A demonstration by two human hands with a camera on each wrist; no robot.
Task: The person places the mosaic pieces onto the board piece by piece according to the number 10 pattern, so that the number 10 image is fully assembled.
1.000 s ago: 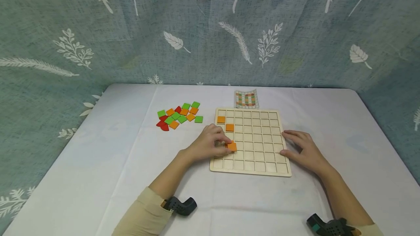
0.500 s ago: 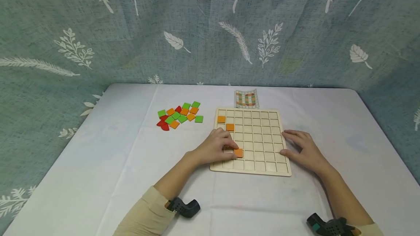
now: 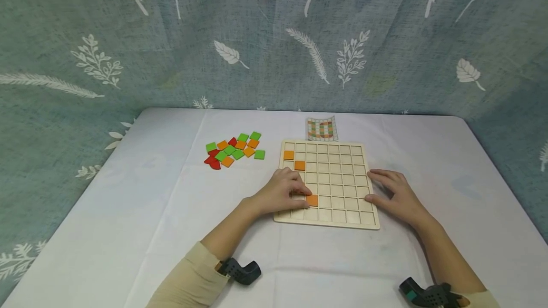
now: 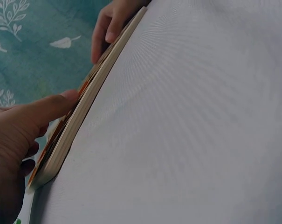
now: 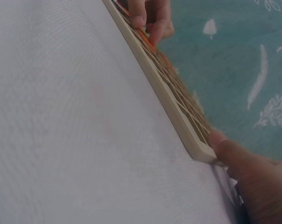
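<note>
In the head view a pale wooden grid board (image 3: 342,179) lies on the table. My left hand (image 3: 280,194) reaches over its left side, thumb and fingertips pinching an orange square tile (image 3: 312,200) at a cell in the lower left. A bit more orange shows beneath these fingers, mostly hidden. Farther up, two orange tiles sit in cells, one (image 3: 288,155) near the top left corner and another (image 3: 299,165) diagonally below. My right hand (image 3: 396,196) touches the board's right edge, thumb and fingers spread apart; the right wrist view shows its thumb (image 5: 220,140) at the board's corner.
Left of the board lies a loose group of green tiles (image 3: 238,154), orange tiles (image 3: 227,161) and red rounded pieces (image 3: 215,164). A small card with a coloured grid pattern (image 3: 322,129) lies just behind the board. A leaf-patterned cloth (image 3: 265,61) hangs beyond the white table (image 3: 342,265).
My left hand has moved the orange tile slightly right and toward me, down to a lower cell, and has barely moved in the last half second. The right hand stays put.
</note>
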